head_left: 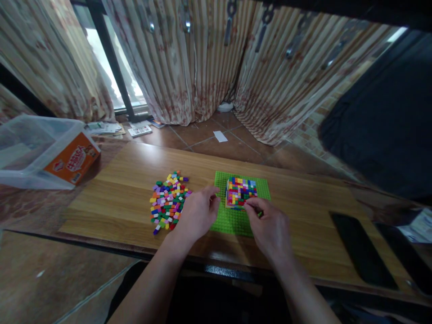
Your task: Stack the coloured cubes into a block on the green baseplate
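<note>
A block structure of many-coloured building bricks (241,191) stands on a green studded baseplate (232,220) on the wooden table. My right hand (270,222) is at the structure's near right corner, thumb and forefinger pinched on a small building brick that the fingertips mostly hide. To the left of the structure, my left hand (199,211) hovers over the baseplate's left edge, its fingers loosely bent and apart, with nothing visible in them. Beside that wrist lies a loose pile of small coloured bricks (167,202), partly covered by the hand.
A clear plastic bin (30,173) with an orange label sits beyond the table's left end. Two dark flat objects (362,249) lie at the right. Striped curtains (202,67) hang behind the table (114,198), and a dark cloth-like shape (381,117) fills the upper right.
</note>
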The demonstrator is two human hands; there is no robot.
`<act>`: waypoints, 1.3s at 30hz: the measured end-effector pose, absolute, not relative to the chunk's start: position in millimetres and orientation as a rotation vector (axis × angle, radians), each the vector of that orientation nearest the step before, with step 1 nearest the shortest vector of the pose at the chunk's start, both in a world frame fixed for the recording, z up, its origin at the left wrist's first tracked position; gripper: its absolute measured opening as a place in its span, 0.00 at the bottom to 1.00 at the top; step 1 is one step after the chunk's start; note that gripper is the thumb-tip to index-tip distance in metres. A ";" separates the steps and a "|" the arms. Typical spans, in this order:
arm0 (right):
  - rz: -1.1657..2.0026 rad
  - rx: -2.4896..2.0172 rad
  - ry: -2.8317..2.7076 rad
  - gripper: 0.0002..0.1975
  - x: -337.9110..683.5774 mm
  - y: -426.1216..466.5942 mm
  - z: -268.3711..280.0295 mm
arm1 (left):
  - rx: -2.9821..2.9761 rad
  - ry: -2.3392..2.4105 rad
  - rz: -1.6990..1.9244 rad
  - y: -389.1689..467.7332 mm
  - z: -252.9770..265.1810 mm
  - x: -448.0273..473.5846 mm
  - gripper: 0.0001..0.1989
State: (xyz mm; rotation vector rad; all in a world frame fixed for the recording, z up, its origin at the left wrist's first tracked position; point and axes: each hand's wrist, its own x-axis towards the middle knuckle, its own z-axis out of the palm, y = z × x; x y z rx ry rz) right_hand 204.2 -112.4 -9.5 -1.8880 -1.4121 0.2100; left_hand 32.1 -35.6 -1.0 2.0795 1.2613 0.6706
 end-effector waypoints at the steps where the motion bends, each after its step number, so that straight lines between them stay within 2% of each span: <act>1: 0.209 -1.878 -1.408 0.10 204.2 -112.0 -10.3 | 2.091 1.261 0.652 -36.0 -1.0 32.4 0.14; 21: 0.280 -1.880 -1.314 0.11 207.0 -114.3 -10.1 | 2.154 1.239 0.570 -39.8 -2.1 37.9 0.15; 39: 0.168 -1.819 -1.385 0.13 204.5 -113.5 -18.1 | 2.203 1.140 0.555 -47.7 -2.3 41.7 0.19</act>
